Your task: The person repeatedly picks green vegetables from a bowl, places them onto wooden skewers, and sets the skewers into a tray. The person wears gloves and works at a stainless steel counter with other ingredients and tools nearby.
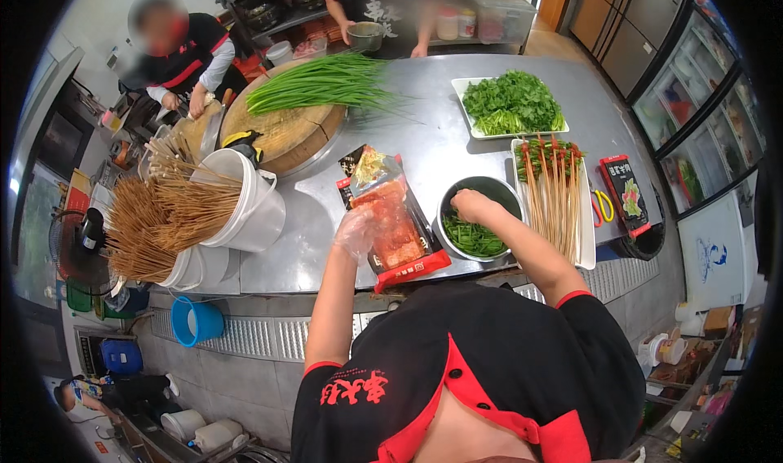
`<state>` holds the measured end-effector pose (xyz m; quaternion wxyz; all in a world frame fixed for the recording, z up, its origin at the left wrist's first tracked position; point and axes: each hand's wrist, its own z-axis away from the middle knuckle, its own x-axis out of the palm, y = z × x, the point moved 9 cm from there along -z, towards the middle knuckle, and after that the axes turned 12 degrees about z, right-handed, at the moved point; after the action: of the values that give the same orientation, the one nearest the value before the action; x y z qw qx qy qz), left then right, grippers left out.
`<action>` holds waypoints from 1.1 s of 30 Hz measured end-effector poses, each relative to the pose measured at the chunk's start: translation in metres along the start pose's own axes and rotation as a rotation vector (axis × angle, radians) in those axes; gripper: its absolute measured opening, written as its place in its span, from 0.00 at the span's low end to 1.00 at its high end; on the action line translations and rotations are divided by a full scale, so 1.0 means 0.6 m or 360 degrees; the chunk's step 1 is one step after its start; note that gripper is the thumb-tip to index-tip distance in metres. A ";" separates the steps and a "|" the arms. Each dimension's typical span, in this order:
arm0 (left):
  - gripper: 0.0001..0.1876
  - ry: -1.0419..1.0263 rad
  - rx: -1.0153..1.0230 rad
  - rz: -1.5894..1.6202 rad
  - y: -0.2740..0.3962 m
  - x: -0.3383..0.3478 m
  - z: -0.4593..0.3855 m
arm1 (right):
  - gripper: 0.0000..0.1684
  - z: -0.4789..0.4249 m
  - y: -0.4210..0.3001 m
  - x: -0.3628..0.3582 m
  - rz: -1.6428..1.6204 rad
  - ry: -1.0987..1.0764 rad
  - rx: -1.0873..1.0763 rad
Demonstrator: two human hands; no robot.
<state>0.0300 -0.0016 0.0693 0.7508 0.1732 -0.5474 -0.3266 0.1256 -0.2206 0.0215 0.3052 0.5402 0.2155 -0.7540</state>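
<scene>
My left hand [356,230], in a thin clear plastic glove, rests at the left edge of a slab of red sliced meat [394,233]. The meat lies on black and red printed packaging, with clear film [379,172] folded at its top. My right hand [476,206] reaches into a round metal pot [517,197] of cut green stalks [471,233]; its fingertips are partly hidden, so any hold on the greens is unclear. Right of the pot, a white tray [588,252] holds wooden skewers [553,200] threaded with greens and red meat at their far ends.
Cilantro fills another white tray [477,134]. Scissors [602,206] and a printed black package [624,197] lie at the right. Long green chives [318,86] cover a round wooden chopping block [293,135]. White buckets [244,200] of bamboo skewers [165,212] stand left. Two people work across the steel table [422,105].
</scene>
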 end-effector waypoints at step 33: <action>0.09 0.0012 0.0787 -0.0933 0.085 0.123 0.026 | 0.08 0.125 0.046 -0.132 -0.0580 0.0843 0.0040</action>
<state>0.0448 -0.0132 0.1583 0.5632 0.4994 -0.5341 -0.3849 0.1117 -0.2718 0.1210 0.0917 0.6741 0.3712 -0.6320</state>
